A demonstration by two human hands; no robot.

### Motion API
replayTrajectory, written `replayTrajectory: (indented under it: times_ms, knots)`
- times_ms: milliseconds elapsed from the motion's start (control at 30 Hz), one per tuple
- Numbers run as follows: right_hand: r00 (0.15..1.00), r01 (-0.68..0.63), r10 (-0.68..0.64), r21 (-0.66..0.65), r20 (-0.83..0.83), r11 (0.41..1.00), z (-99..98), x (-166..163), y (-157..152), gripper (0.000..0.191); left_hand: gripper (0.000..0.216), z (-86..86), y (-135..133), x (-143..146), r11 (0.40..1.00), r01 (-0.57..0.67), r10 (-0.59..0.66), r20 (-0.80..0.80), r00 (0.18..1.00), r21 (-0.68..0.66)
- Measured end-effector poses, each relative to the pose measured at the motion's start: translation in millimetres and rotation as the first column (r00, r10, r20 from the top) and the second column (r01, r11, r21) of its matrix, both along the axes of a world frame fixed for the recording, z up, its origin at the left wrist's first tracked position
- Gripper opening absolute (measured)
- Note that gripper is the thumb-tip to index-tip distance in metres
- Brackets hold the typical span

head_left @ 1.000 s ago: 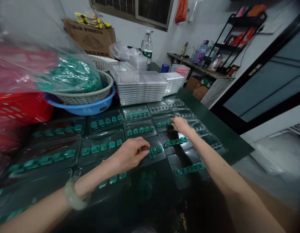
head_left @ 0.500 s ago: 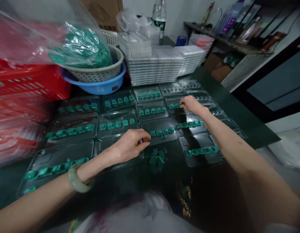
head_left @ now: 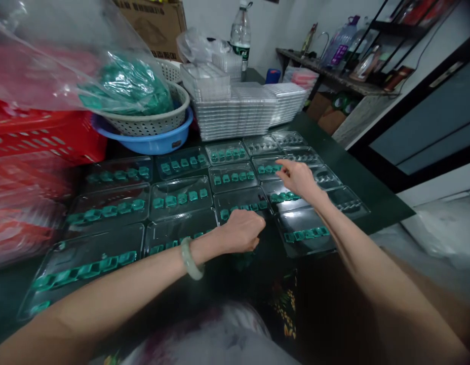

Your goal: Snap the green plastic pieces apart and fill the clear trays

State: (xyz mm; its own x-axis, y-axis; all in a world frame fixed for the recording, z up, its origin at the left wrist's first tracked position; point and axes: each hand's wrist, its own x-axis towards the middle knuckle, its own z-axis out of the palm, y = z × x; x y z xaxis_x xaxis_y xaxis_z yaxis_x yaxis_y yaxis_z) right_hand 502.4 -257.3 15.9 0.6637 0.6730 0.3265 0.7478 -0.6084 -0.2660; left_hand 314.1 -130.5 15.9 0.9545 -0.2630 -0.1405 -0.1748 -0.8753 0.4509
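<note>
My left hand [head_left: 244, 230], with a pale green bangle [head_left: 191, 258] on its wrist, hangs closed over the dark table just in front of a clear plastic tray [head_left: 240, 195]. Its fingertips are hidden, as is whatever they hold. Beneath it, a loose heap of small green pieces [head_left: 245, 259] shows only faintly. My right hand [head_left: 299, 178] is over another clear tray [head_left: 258, 175], thumb and forefinger apart beside a row of green translucent plastic pieces [head_left: 268, 169]. I see nothing between those fingers.
More clear trays [head_left: 182, 190] lie in rows, many holding green pieces. Behind them stand stacked clear trays [head_left: 235, 111], a blue basin [head_left: 159, 144] under a pale colander [head_left: 174, 119], and a plastic bag of green pieces [head_left: 132, 86]. A red basket [head_left: 48, 134] is at left.
My left hand has moved right, from beside the heap to above it, and its fingers have curled under. My right hand has opened its pinch beside the green pieces. The view has shifted slightly.
</note>
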Motion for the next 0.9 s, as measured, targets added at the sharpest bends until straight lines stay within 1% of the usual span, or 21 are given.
replayTrajectory:
  times_ms: [67, 133, 167, 200, 233, 267, 300, 333, 367, 400, 433, 467, 533, 600, 667, 733, 767, 800, 833, 867, 900]
  knots:
    - [0.991, -0.041, 0.061, 0.167, -0.116, 0.985, 0.5, -27, -10, 0.033, 0.005, -0.1, 5, 4, 0.985, -0.085, 0.084, -0.011, 0.996, -0.152]
    - [0.957, -0.046, 0.135, 0.326, -0.255, 0.944, -2.4, -55, -17, 0.029, 0.009, 2.4, 14, 7, 0.946, -0.157, 0.155, -0.031, 0.987, -0.283]
    - [0.929, -0.041, 0.176, 0.383, -0.327, 0.923, -4.6, -69, -20, 0.027, 0.011, 4.2, 19, 7, 0.912, -0.197, 0.186, -0.067, 0.980, -0.360]
    - [0.893, -0.033, 0.217, 0.424, -0.394, 0.905, -7.0, -82, -21, 0.026, 0.014, 6.2, 23, 8, 0.857, -0.248, 0.213, -0.129, 0.969, -0.452]
    - [0.857, -0.024, 0.252, 0.455, -0.450, 0.890, -9.3, -94, -22, 0.026, 0.018, 7.8, 27, 8, 0.768, -0.311, 0.232, -0.210, 0.950, -0.560]
    - [0.825, -0.016, 0.282, 0.479, -0.489, 0.878, -11.3, -104, -21, 0.026, 0.020, 9.0, 30, 8, 0.634, -0.388, 0.240, -0.307, 0.921, -0.669]
    - [0.804, -0.012, 0.307, 0.502, -0.510, 0.865, -12.8, -112, -20, 0.027, 0.022, 9.6, 31, 8, 0.475, -0.461, 0.226, -0.402, 0.887, -0.750]
    - [0.796, -0.009, 0.325, 0.527, -0.511, 0.850, -13.7, -119, -18, 0.027, 0.023, 9.6, 32, 7, 0.326, -0.513, 0.198, -0.474, 0.858, -0.794]
    - [0.802, -0.007, 0.335, 0.553, -0.495, 0.833, -14.1, -124, -15, 0.026, 0.023, 9.1, 32, 6, 0.218, -0.539, 0.167, -0.513, 0.842, -0.814]
    - [0.815, -0.009, 0.339, 0.575, -0.469, 0.818, -14.0, -128, -13, 0.024, 0.023, 8.3, 31, 6, 0.143, -0.550, 0.146, -0.532, 0.834, -0.823]
    - [0.829, -0.009, 0.339, 0.595, -0.445, 0.804, -13.5, -130, -10, 0.021, 0.023, 7.4, 30, 5, 0.096, -0.554, 0.131, -0.541, 0.831, -0.827]
    - [0.839, -0.002, 0.334, 0.611, -0.430, 0.791, -12.9, -132, -9, 0.018, 0.023, 6.6, 28, 4, 0.065, -0.552, 0.121, -0.543, 0.831, -0.831]
    - [0.843, 0.035, 0.318, 0.635, -0.434, 0.772, -11.6, -134, -7, 0.016, 0.022, 5.7, 25, 2, 0.027, -0.539, 0.102, -0.534, 0.839, -0.842]
    - [0.834, 0.078, 0.305, 0.645, -0.459, 0.760, -11.0, -132, -9, 0.016, 0.022, 5.8, 21, 1, 0.009, -0.521, 0.091, -0.518, 0.851, -0.854]
    - [0.839, 0.108, 0.277, 0.643, -0.468, 0.758, -11.4, -122, -13, 0.016, 0.023, 6.7, 18, 1, 0.006, -0.506, 0.086, -0.503, 0.860, -0.863]
    - [0.873, 0.131, 0.208, 0.622, -0.442, 0.772, -12.5, -98, -19, 0.018, 0.025, 8.1, 17, 1, 0.026, -0.498, 0.092, -0.494, 0.865, -0.867]
    - [0.903, 0.147, 0.139, 0.597, -0.406, 0.788, -13.3, -80, -22, 0.020, 0.026, 8.8, 18, 1, 0.049, -0.494, 0.102, -0.488, 0.867, -0.868]
    - [0.931, 0.168, 0.058, 0.566, -0.360, 0.807, -14.4, -58, -25, 0.022, 0.026, 9.4, 19, 1, 0.086, -0.488, 0.120, -0.478, 0.870, -0.868]
    - [0.954, 0.191, -0.032, 0.525, -0.298, 0.829, -16.0, -34, -27, 0.025, 0.026, 9.9, 20, 0, 0.135, -0.481, 0.147, -0.463, 0.874, -0.866]
    - [0.966, 0.226, -0.134, 0.474, -0.222, 0.851, -18.4, -8, -28, 0.026, 0.025, 10.3, 22, -1, 0.201, -0.478, 0.180, -0.447, 0.876, -0.855]
    - [0.966, 0.242, -0.173, 0.444, -0.192, 0.863, -21.5, 17, -28, 0.026, 0.024, 10.5, 25, -3, 0.280, -0.479, 0.217, -0.431, 0.876, -0.832]
